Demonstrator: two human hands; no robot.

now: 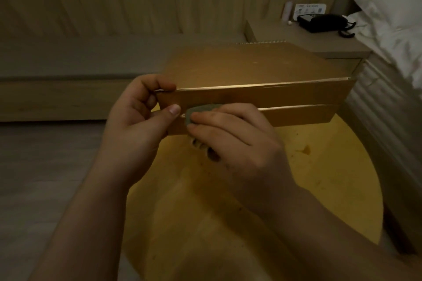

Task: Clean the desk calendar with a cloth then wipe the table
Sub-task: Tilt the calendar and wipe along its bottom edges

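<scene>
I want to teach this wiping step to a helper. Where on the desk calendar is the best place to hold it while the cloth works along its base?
Probably the left end, from the left side, as the left hand pinches it now. The desk calendar is long and thin-edged, its spiral binding facing away, so an end pinch steadies it and leaves the near base flaps open to the cloth under the right hand.

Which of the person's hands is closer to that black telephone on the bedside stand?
The right. The right hand, pressing the cloth against the desk calendar, sits nearer the telephone at the upper right. The left hand grips the calendar's left end, farther away.
</scene>
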